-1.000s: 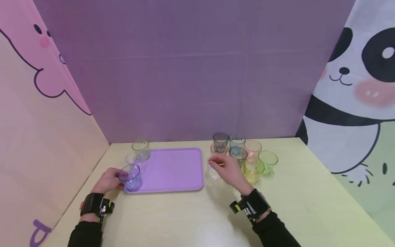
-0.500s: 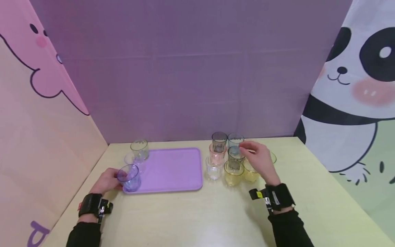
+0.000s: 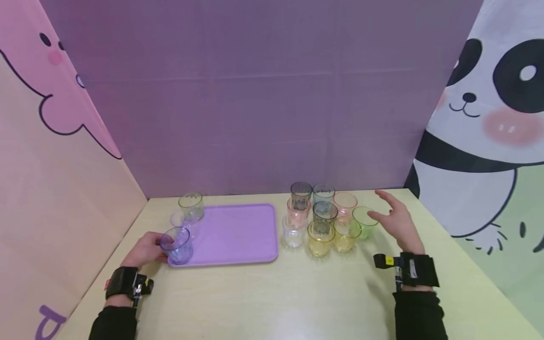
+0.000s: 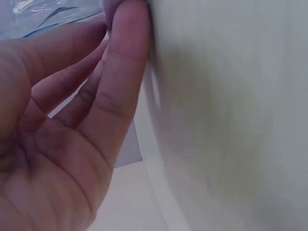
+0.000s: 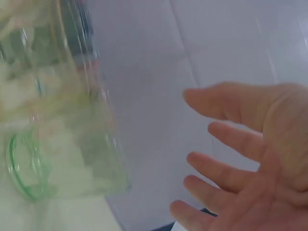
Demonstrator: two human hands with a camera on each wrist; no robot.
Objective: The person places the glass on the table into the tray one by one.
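Note:
My left hand [image 3: 143,249] is at the near left corner of the purple tray [image 3: 240,233]. In the left wrist view, its thumb and fingers [image 4: 126,62] pinch the tray's edge low over the table. A blue glass [image 3: 180,252] stands at that corner, overlapping the fingertips in the head view. Behind it are a pale clear glass [image 3: 189,229] and an olive-rimmed glass [image 3: 191,205]. My right hand [image 3: 398,222] is raised with spread fingers, beside the green glass [image 3: 365,219]. In the right wrist view, a gap separates the fingertips from that glass [image 5: 72,168].
Several tinted glasses stand close together right of the tray, among them a clear one [image 3: 294,236], a pink one [image 3: 297,219], yellow ones [image 3: 321,244] and dark grey ones [image 3: 325,217]. A purple cloth wall [image 3: 267,118] rises behind the pale table [image 3: 255,302].
My right hand has moved right, from over the clear glass across the cluster to beyond the green glass, and its fingers have spread. The left hand stays at the tray corner.

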